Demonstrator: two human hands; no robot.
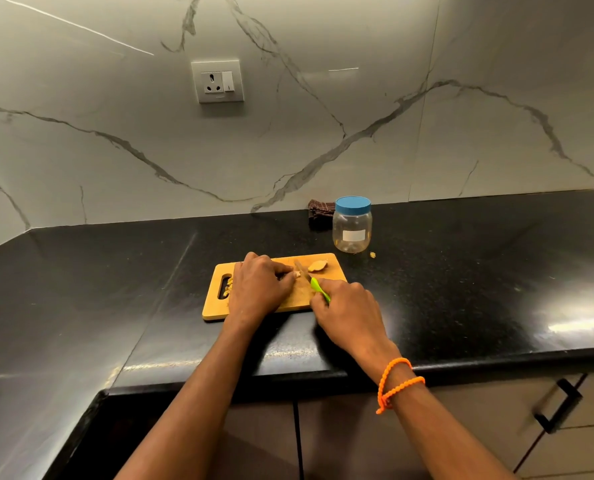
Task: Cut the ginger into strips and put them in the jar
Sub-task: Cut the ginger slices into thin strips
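Our right hand (pixel 345 308) grips the knife (pixel 312 283); our left hand (pixel 259 287) pins ginger (pixel 297 274) on the cutting board (pixel 288 299), mid-worktop.

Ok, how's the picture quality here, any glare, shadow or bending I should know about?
Head view: warm, dim light; bright glare patches on the black counter at right; wide-angle bending curves the counter edges; the left hand shades and hides most of the ginger piece it holds; knife in the right hand slightly soft.

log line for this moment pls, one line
stage: cutting | left hand: holds ginger piece on board | right hand: grips knife | jar: lid on, behind board
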